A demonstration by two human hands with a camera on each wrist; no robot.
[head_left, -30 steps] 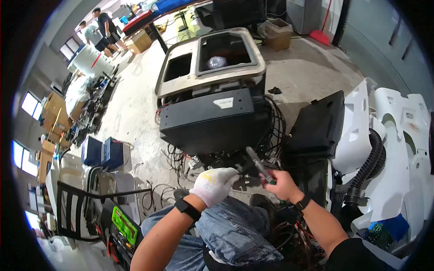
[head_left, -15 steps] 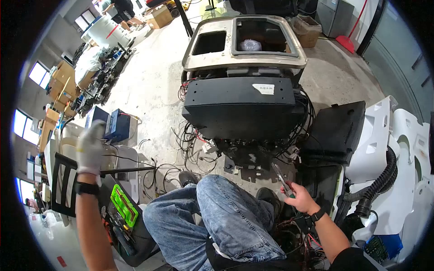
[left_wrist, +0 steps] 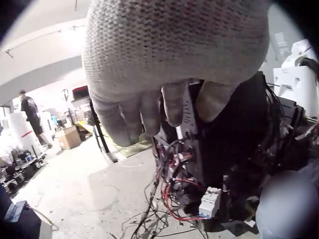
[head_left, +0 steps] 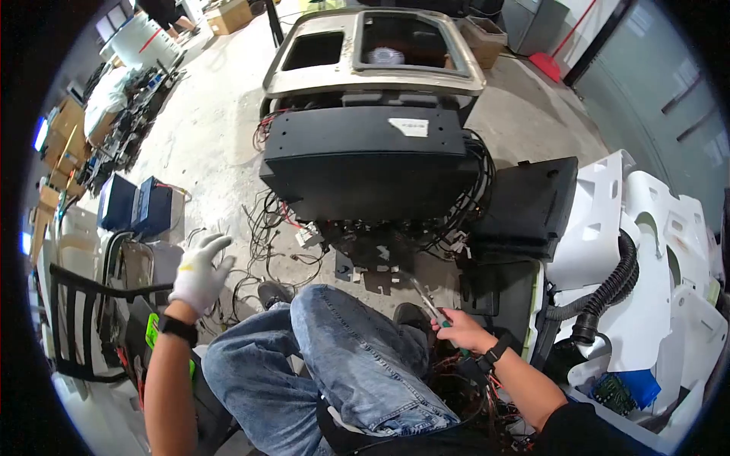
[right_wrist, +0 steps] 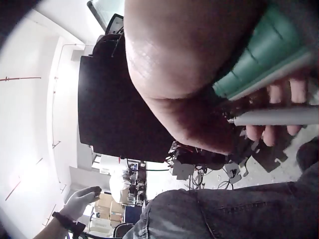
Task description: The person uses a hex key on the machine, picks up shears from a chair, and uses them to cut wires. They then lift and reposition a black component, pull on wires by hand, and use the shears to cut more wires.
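Note:
In the head view my right hand (head_left: pixel 465 333), bare, grips a slim tool (head_left: pixel 424 296) with a green handle and a long grey metal end, which points up and left over the floor. The right wrist view shows the ribbed green handle (right_wrist: pixel 264 55) lying along my palm, with fingers wrapped below it; the tool's exact kind is unclear. My left hand (head_left: pixel 201 275), in a white knit glove, hovers left of my knees with fingers spread and nothing in them. Ahead stands a black metal box (head_left: pixel 365 171) with loose cables and a white block-like part (head_left: pixel 308 235) beneath its front.
A beige frame (head_left: pixel 350 53) with openings sits behind the box. White shells (head_left: pixel 601 205), a black panel (head_left: pixel 525 209) and a corrugated hose (head_left: pixel 616 281) lie at right. Two blue batteries (head_left: pixel 152 205) and a black chair (head_left: pixel 84 327) are at left. Cables trail across the floor.
My left hand left the space beside the tool, swung far left toward the chair, then came partway back right. My right hand still holds the green-handled tool.

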